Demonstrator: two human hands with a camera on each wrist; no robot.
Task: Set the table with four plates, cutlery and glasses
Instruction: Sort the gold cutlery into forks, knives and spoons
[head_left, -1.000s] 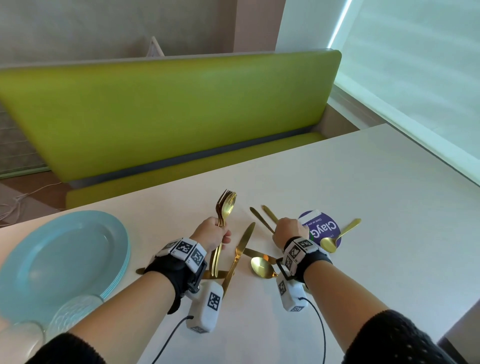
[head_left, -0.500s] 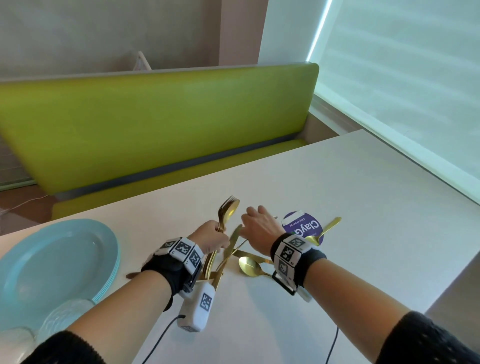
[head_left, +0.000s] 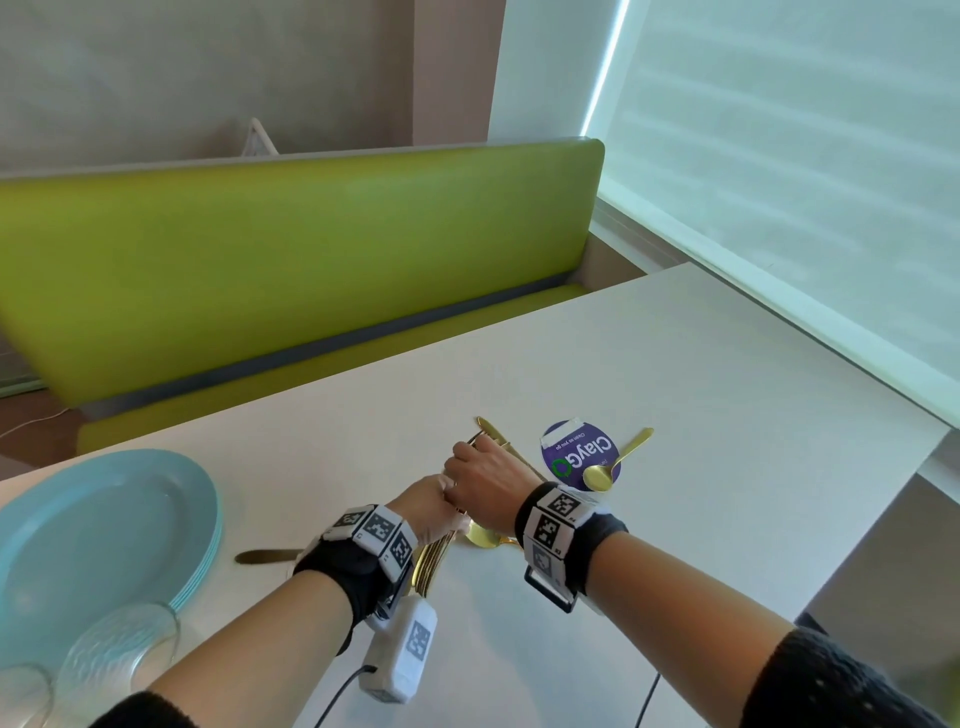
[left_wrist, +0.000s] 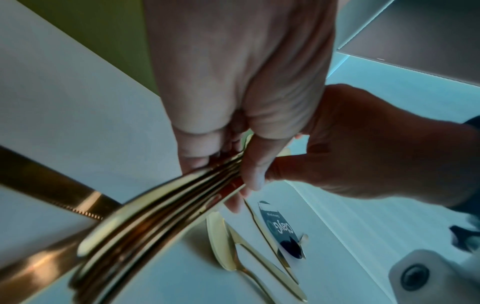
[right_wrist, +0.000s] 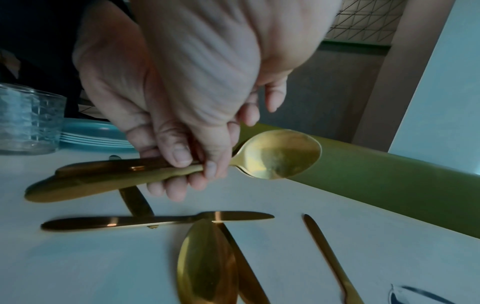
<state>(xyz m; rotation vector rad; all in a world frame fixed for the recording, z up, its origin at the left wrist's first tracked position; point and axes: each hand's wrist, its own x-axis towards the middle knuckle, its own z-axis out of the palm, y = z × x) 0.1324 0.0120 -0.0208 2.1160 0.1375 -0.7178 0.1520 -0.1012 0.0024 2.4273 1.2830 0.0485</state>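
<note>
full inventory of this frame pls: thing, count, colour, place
plates: stack, light blue, table's near left
glasses: two visible, clear, beside the plates
cutlery bundle: several pieces, gold, gripped in left hand
loose cutlery: knives and spoons, gold, on table under the hands
small spoon: one, gold, bowl on the sticker
sticker: one, purple, round, on table
table: one, white
bench: one, green, behind table
left hand: holds the bundle
right hand: fingers on the bundle

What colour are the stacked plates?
The stacked plates are pale turquoise blue, plain with no pattern; clearest in the head view.
</note>
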